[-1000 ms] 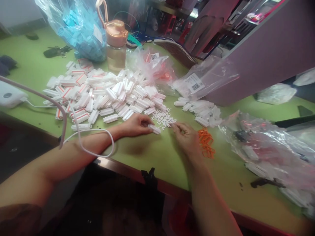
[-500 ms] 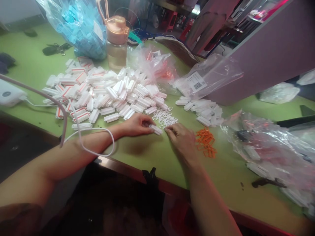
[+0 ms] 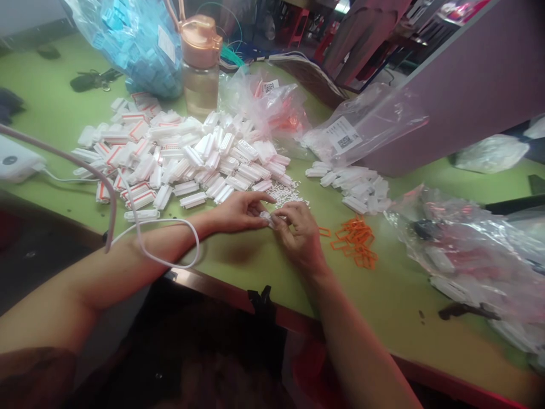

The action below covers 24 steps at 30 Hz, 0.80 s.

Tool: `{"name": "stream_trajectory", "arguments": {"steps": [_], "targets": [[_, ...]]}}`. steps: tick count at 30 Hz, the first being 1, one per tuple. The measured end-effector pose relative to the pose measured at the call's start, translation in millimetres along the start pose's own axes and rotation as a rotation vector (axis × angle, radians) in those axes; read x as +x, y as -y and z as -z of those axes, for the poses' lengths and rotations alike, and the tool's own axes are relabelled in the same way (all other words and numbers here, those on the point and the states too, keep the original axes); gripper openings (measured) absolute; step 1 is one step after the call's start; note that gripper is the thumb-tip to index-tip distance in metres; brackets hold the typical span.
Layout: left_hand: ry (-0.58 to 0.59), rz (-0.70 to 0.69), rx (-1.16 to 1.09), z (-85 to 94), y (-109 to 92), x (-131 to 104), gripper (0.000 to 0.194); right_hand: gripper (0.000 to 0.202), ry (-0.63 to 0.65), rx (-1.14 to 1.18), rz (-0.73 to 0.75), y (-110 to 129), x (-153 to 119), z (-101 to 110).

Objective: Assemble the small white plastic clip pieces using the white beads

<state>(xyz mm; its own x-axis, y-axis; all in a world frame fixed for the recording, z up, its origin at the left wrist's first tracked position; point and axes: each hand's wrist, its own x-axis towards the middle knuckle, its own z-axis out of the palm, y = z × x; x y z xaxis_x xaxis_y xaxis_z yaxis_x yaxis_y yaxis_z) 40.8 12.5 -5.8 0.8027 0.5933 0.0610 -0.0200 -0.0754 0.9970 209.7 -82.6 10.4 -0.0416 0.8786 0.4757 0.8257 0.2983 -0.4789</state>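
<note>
Between finger and thumb, my left hand (image 3: 240, 212) holds a small clear-white plastic piece (image 3: 267, 217). My right hand (image 3: 300, 233) meets it from the right, its fingers pinched at the piece's end; whether they grip something else too small to see is unclear. Just behind both hands lies a scatter of tiny white parts (image 3: 286, 195). A large heap of white plastic housings (image 3: 170, 153) spreads to the left and behind. Orange rectangular frames (image 3: 356, 241) lie to the right of my right hand, below a small pile of clear-white pieces (image 3: 361, 190).
Behind the heap stand a bottle (image 3: 201, 68) and a bag of blue parts (image 3: 140, 45). Plastic bags (image 3: 472, 255) lie at right, beside a grey partition (image 3: 460, 96). A white cable (image 3: 193, 244) loops over my left forearm. A person's legs show at the back.
My right hand has moved left from beside the tiny parts to the piece in my left hand, and its fingers now touch it. An orange frame beside it has come into view.
</note>
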Motion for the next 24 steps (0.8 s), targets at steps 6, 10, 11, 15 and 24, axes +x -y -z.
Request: {"name": "stream_trajectory", "arguments": {"steps": [6, 10, 11, 15, 24], "targets": [[-0.001, -0.011, 0.032, 0.4, -2.0, -1.3, 0.050, 0.015, -0.078, -0.165, 0.075, 2.5, -0.5, -2.3], [0.006, -0.018, 0.007, 0.3, -0.2, -0.7, 0.052, 0.013, -0.117, -0.310, 0.168, 7.5, -2.7, -0.9], [0.007, -0.018, -0.003, 0.3, 0.5, -0.5, 0.053, 0.013, -0.120, -0.332, 0.187, 8.6, -3.2, -0.4], [-0.005, -0.024, -0.013, 0.2, 2.9, 0.0, 0.054, 0.013, -0.121, -0.387, 0.218, 10.7, -4.6, 0.7], [-0.013, 0.005, -0.047, 0.9, 2.5, -1.0, 0.054, 0.018, 0.006, -0.393, 0.174, 12.7, -8.2, 5.2]]}}
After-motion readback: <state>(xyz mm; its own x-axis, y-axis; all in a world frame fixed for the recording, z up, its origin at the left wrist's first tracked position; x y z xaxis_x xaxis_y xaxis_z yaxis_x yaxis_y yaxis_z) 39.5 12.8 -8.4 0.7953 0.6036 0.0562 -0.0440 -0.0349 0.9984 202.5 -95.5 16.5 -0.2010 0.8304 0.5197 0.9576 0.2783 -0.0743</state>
